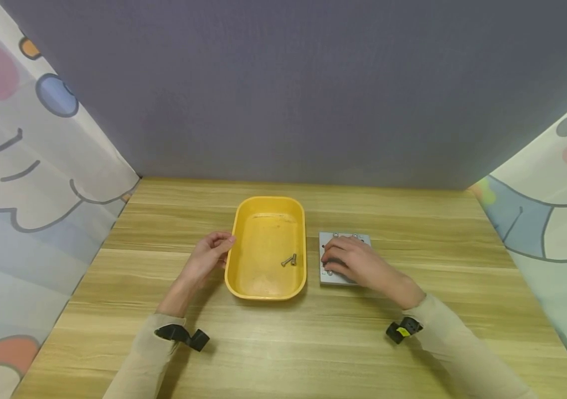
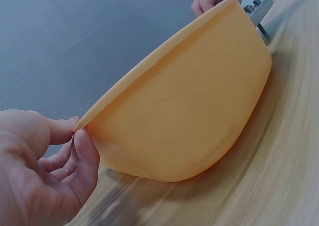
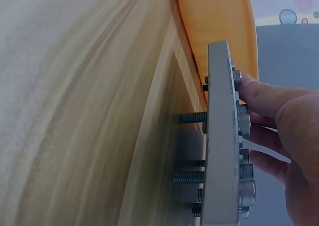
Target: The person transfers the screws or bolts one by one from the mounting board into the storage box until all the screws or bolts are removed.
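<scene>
My left hand [image 1: 209, 252] pinches the left rim of a yellow plastic tray [image 1: 266, 297] between thumb and fingers; the left wrist view shows this grip closely. Inside the tray, toward its right side, lie a few loose metal screws [image 1: 289, 260]. To the right of the tray is a grey metal plate [image 1: 335, 281] with several socket-head screws through it. Over that plate, my right hand [image 1: 355, 260] has its thumb and fingers at a screw head [image 3: 238, 77] near one end. Threaded screw shanks [image 3: 189, 177] stick out below the plate. The index fingertip is partly hidden.
Everything stands on a wood-grain table [image 1: 263, 349]. A grey panel [image 1: 283, 100] rises behind the table's back edge, and cartoon-print curtains [image 1: 39, 166] hang at both sides. A black wrist camera [image 1: 197, 339] sits by the left sleeve, another [image 1: 396, 332] by the right.
</scene>
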Demonstrator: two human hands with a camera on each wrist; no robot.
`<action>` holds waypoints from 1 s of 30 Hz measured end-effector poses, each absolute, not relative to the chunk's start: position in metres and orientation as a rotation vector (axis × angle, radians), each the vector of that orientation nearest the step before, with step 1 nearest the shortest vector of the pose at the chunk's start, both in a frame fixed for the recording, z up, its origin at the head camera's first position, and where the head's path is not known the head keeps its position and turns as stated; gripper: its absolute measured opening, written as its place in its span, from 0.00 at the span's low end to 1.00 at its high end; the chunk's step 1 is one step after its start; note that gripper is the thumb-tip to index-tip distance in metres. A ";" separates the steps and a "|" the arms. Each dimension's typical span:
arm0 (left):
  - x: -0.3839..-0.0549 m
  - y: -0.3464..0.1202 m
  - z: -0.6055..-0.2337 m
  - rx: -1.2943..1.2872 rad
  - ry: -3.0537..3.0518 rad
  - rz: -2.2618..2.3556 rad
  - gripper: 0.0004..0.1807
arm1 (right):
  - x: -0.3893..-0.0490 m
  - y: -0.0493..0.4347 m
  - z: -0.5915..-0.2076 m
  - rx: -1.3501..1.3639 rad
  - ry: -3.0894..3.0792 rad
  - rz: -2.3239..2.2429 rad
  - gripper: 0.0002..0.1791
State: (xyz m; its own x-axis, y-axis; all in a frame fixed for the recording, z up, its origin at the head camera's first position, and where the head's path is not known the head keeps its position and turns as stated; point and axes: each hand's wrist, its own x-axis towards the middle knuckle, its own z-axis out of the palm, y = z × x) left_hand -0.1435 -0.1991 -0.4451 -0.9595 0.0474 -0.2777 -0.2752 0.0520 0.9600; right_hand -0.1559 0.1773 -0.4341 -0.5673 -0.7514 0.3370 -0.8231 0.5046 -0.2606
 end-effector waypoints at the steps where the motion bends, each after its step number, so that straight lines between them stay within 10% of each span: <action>1: -0.143 -0.199 -0.445 -0.233 2.094 2.000 0.21 | -0.156 0.178 -0.434 1.364 -2.558 0.590 0.07; 30: -0.143 -0.199 -0.445 -0.241 2.099 1.992 0.21 | -0.156 0.177 -0.440 1.404 -2.564 0.618 0.04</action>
